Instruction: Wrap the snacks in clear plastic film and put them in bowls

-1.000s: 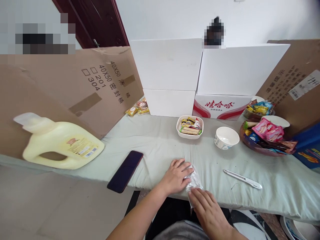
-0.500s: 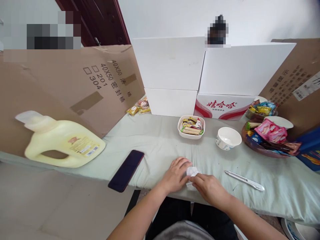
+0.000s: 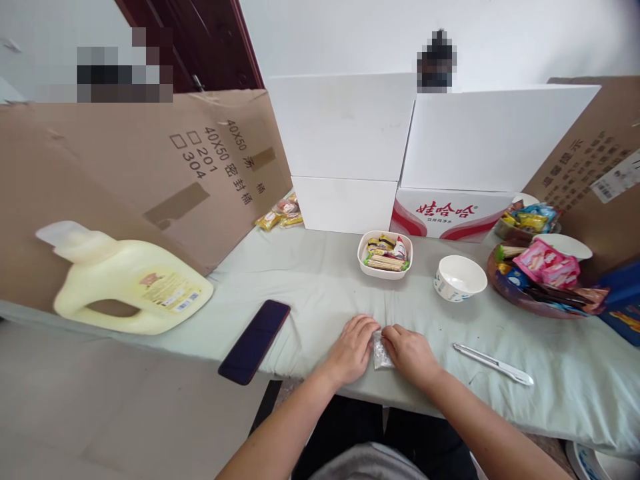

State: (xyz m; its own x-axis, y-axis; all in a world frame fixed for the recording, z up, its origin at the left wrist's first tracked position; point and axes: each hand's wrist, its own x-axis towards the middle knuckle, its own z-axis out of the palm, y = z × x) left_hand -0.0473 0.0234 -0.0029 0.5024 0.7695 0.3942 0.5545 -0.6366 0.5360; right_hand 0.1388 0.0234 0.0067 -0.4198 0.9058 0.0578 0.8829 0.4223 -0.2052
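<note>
My left hand (image 3: 354, 348) and my right hand (image 3: 411, 352) lie side by side near the front edge of a table covered in pale green cloth (image 3: 320, 287). Between them is a small clear crinkled plastic wrapper (image 3: 381, 351), folded small, which both hands press and pinch against the cloth. Most of the wrapper is hidden by my fingers.
A dark phone (image 3: 254, 341) lies left of my hands, a white utility knife (image 3: 493, 363) to the right. Behind stand a white bowl (image 3: 459, 278), a snack-filled dish (image 3: 385, 254), a brown tray of snacks (image 3: 540, 280), a yellow jug (image 3: 125, 283), and cardboard and white boxes.
My right hand came up from below the table edge onto the cloth. The wrapper, long and loose before, is now folded small between both hands.
</note>
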